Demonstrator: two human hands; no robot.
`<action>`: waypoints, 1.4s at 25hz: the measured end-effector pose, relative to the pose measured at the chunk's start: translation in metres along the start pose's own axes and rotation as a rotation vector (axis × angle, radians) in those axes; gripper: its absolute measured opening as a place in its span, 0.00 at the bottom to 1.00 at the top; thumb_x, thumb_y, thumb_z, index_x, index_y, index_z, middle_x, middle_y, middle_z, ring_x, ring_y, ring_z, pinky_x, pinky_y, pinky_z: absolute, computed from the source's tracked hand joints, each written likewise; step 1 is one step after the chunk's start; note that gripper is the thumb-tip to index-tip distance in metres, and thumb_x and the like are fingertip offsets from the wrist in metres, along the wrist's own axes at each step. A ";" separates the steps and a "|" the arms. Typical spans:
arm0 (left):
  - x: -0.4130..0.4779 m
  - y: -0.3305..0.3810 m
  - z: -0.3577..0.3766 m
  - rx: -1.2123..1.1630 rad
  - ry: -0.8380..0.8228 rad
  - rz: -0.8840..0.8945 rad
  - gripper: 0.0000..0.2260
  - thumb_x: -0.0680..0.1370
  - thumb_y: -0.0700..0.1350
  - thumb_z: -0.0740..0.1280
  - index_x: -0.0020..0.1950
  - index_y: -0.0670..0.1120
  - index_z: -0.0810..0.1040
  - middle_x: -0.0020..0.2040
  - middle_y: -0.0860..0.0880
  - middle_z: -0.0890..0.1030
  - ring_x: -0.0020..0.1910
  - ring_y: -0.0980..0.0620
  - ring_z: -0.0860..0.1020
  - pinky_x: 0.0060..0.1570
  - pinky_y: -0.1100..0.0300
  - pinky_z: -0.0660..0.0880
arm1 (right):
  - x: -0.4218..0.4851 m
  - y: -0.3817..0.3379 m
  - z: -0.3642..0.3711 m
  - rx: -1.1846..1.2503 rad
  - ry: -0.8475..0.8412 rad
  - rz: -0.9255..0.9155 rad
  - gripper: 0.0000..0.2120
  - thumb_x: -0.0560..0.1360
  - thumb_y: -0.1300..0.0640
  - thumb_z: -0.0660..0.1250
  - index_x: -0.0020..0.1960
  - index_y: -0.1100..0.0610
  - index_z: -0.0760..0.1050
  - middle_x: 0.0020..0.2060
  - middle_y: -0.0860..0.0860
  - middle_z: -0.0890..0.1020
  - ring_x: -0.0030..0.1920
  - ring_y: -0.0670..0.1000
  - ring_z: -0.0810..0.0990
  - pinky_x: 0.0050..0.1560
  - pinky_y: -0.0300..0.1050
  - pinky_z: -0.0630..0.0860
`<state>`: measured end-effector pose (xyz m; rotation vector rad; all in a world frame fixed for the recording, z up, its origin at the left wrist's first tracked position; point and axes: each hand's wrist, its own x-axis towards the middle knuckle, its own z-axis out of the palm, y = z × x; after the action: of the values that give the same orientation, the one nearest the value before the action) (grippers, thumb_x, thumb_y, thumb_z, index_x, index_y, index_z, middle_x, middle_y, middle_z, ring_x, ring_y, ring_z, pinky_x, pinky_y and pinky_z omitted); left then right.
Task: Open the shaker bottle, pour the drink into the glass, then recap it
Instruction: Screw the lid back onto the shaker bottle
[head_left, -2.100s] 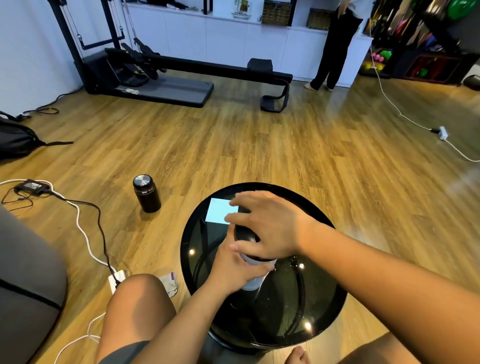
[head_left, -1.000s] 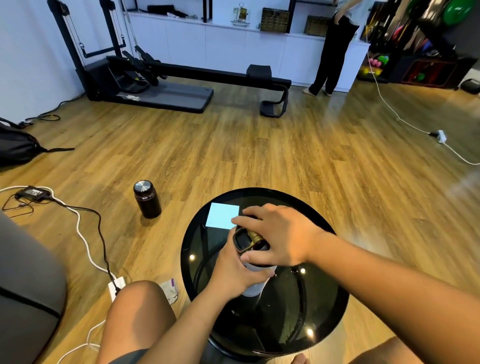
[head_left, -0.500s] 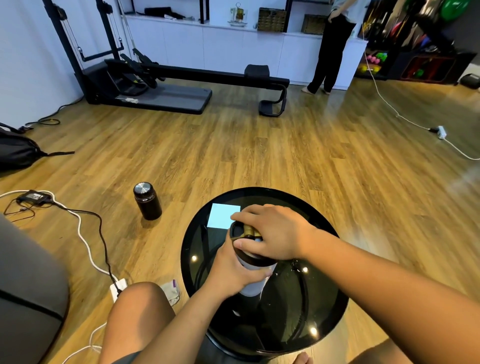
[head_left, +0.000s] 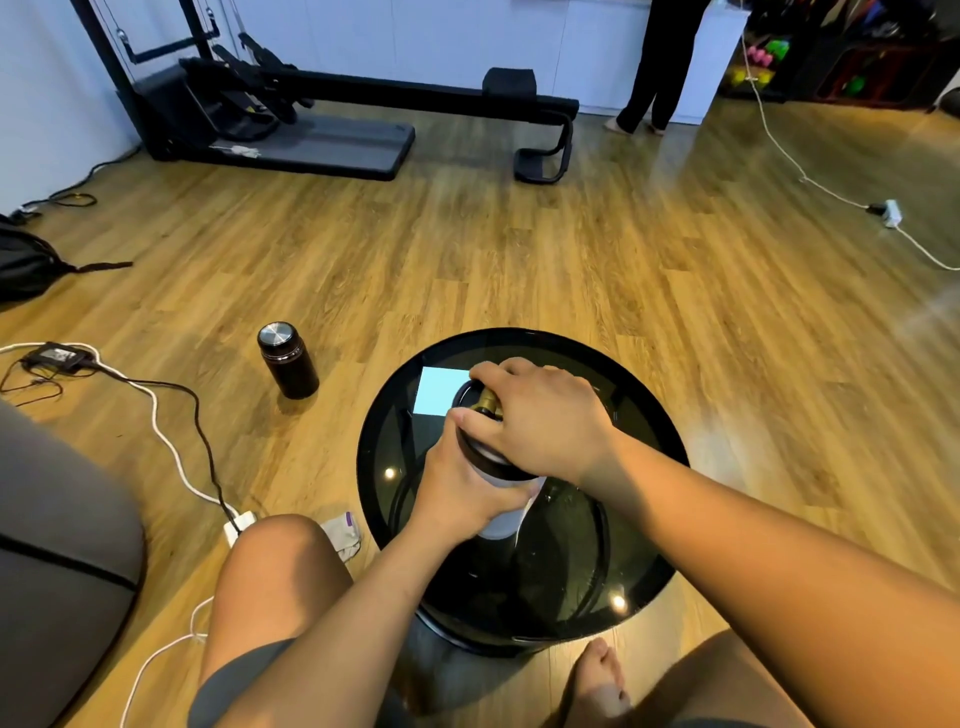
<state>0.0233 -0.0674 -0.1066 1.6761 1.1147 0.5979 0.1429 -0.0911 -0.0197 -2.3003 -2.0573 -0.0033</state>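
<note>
The shaker bottle (head_left: 498, 522) stands upright on a round black glass table (head_left: 644, 561). It has a pale translucent body and a black lid (head_left: 470, 397) with a brass-coloured piece on top. My left hand (head_left: 462, 493) is wrapped around the body from the left. My right hand (head_left: 540, 415) covers the lid from above, its fingers and thumb curled around the rim. Most of the lid is hidden under that hand. No glass shows in view.
A light blue card (head_left: 436, 389) lies on the table behind the bottle. A dark flask (head_left: 287, 359) stands on the wood floor to the left. Cables and a power strip (head_left: 236, 525) run at the left. Exercise equipment and a standing person are at the far wall.
My right hand has shifted around the lid and my fingers now curl over its left rim. The bottle stays in the same spot, with my left hand's grip unchanged.
</note>
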 end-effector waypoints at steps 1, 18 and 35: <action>0.000 0.000 0.000 0.004 0.001 0.003 0.36 0.61 0.52 0.85 0.61 0.55 0.68 0.51 0.57 0.80 0.50 0.62 0.79 0.43 0.70 0.74 | 0.000 -0.001 0.000 0.002 0.003 0.010 0.30 0.77 0.30 0.51 0.72 0.45 0.66 0.65 0.51 0.78 0.59 0.59 0.80 0.50 0.50 0.74; -0.002 -0.001 -0.002 0.011 -0.007 0.035 0.35 0.62 0.49 0.85 0.60 0.56 0.68 0.49 0.58 0.81 0.48 0.66 0.80 0.41 0.78 0.73 | 0.000 -0.006 0.006 0.002 0.030 0.104 0.31 0.77 0.29 0.49 0.69 0.48 0.67 0.58 0.54 0.79 0.54 0.60 0.81 0.42 0.49 0.70; 0.001 -0.007 0.000 0.010 -0.004 0.043 0.39 0.61 0.53 0.84 0.66 0.54 0.69 0.52 0.57 0.82 0.52 0.61 0.81 0.46 0.70 0.77 | -0.001 -0.009 0.007 -0.001 0.042 0.137 0.30 0.78 0.30 0.49 0.71 0.49 0.66 0.58 0.55 0.79 0.54 0.61 0.81 0.42 0.49 0.69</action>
<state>0.0212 -0.0657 -0.1129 1.7133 1.0826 0.6168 0.1334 -0.0905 -0.0262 -2.4152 -1.8771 -0.0459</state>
